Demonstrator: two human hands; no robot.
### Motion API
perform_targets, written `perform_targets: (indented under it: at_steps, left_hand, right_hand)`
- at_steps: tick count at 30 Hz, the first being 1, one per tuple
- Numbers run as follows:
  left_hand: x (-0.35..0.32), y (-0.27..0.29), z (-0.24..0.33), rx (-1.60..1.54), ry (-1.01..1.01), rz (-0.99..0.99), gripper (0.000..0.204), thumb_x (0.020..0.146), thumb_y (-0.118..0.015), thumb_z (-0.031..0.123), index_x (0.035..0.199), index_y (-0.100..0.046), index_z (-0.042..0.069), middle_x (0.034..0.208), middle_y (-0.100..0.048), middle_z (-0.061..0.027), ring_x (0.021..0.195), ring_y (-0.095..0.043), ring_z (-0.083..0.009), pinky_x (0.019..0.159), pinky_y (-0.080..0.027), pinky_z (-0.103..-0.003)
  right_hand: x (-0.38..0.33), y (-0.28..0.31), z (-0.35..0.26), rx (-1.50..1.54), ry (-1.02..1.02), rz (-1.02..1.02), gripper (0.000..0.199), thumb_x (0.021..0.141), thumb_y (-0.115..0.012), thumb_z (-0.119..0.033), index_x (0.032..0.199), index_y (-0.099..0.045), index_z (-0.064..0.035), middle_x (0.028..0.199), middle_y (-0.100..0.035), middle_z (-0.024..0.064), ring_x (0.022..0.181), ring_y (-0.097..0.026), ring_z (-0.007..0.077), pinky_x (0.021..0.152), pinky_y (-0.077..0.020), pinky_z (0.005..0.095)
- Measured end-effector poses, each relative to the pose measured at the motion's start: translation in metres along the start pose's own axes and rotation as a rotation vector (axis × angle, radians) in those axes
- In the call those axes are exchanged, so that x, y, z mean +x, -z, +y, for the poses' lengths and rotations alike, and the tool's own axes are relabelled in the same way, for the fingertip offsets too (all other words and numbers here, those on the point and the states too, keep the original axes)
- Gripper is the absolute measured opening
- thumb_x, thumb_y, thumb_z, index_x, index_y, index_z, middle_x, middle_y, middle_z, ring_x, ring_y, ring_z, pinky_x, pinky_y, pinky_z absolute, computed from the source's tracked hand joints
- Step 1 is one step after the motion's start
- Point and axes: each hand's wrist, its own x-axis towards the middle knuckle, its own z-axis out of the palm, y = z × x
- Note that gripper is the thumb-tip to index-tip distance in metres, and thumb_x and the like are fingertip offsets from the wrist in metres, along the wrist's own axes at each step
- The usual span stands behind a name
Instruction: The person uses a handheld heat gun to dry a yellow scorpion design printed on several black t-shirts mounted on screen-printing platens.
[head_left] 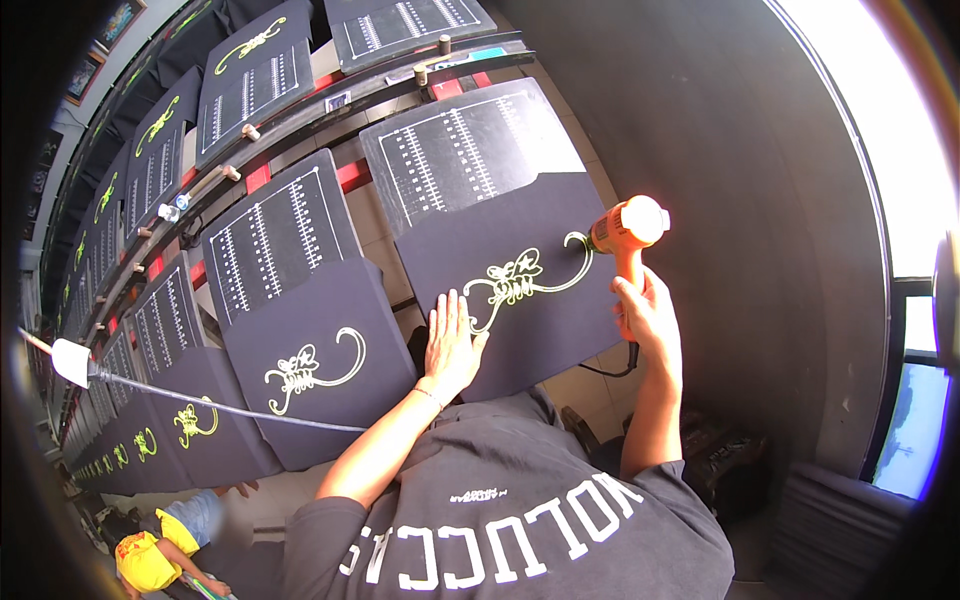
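While the right hand (650, 315) grips the heat gun (632, 225), the left hand (452, 348) lies flat on dark fabric (545, 340).

this looks like a textile-printing workshop: from the upper left to the centre of the frame stand rows of flat black boards (480, 150) with white ruler-like markings, many bearing dark fabric panels (530, 335) with alike yellow-green line designs (515, 283). a pistol-shaped orange heat gun (630, 225) shows right of centre, a long dark metal rail (480, 68) above.
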Motion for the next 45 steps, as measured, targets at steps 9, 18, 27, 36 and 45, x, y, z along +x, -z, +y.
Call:
perform_targets:
  at_steps: [9,18,27,36,45]
  left_hand:
    - [-0.018,0.009,0.004,0.016,-0.052,-0.111,0.074,0.1,-0.054,0.034,0.152,-0.024,-0.01,0.161,-0.019,-0.0282,0.152,-0.015,-0.04,0.125,-0.014,-0.049]
    - [-0.025,0.015,0.008,0.035,-0.067,-0.19,0.074,0.102,-0.051,0.037,0.153,-0.024,-0.009,0.162,-0.019,-0.0281,0.153,-0.014,-0.0399,0.124,-0.014,-0.049]
    - [-0.03,0.022,0.011,0.0,-0.078,-0.233,0.075,0.103,-0.048,0.04,0.153,-0.021,-0.009,0.161,-0.02,-0.0286,0.152,-0.017,-0.0414,0.124,-0.017,-0.049]
    - [-0.033,0.026,0.011,-0.037,-0.074,-0.254,0.075,0.102,-0.05,0.041,0.153,-0.024,-0.008,0.161,-0.022,-0.0276,0.151,-0.019,-0.0415,0.123,-0.018,-0.049]
    - [-0.032,0.042,0.013,-0.06,-0.037,-0.061,0.074,0.099,-0.056,0.036,0.151,-0.028,-0.008,0.16,-0.023,-0.0296,0.15,-0.021,-0.0431,0.123,-0.02,-0.051]
  right_hand:
    - [-0.028,0.009,0.01,0.013,0.006,-0.08,0.019,0.094,-0.064,-0.021,0.101,-0.058,-0.0039,0.067,-0.056,0.002,0.053,-0.053,0.0087,0.048,-0.0446,0.0264]
    - [-0.06,0.002,0.005,0.058,-0.042,-0.234,0.02,0.095,-0.064,-0.019,0.107,-0.058,-0.0034,0.069,-0.056,0.0009,0.056,-0.055,0.0086,0.051,-0.0462,0.026]
    - [-0.043,-0.033,0.003,0.086,-0.006,-0.285,0.023,0.096,-0.064,-0.021,0.11,-0.057,-0.0044,0.07,-0.056,0.0022,0.055,-0.054,0.0085,0.048,-0.0443,0.0258]
    - [-0.024,-0.043,-0.007,0.066,0.057,-0.32,0.02,0.096,-0.063,-0.02,0.105,-0.055,-0.0038,0.069,-0.055,0.0019,0.054,-0.054,0.0086,0.047,-0.0447,0.0256]
    - [-0.032,-0.054,-0.024,-0.063,0.022,-0.314,0.02,0.096,-0.063,-0.02,0.106,-0.057,-0.0037,0.08,-0.058,-0.0001,0.061,-0.054,0.007,0.052,-0.0463,0.0245]
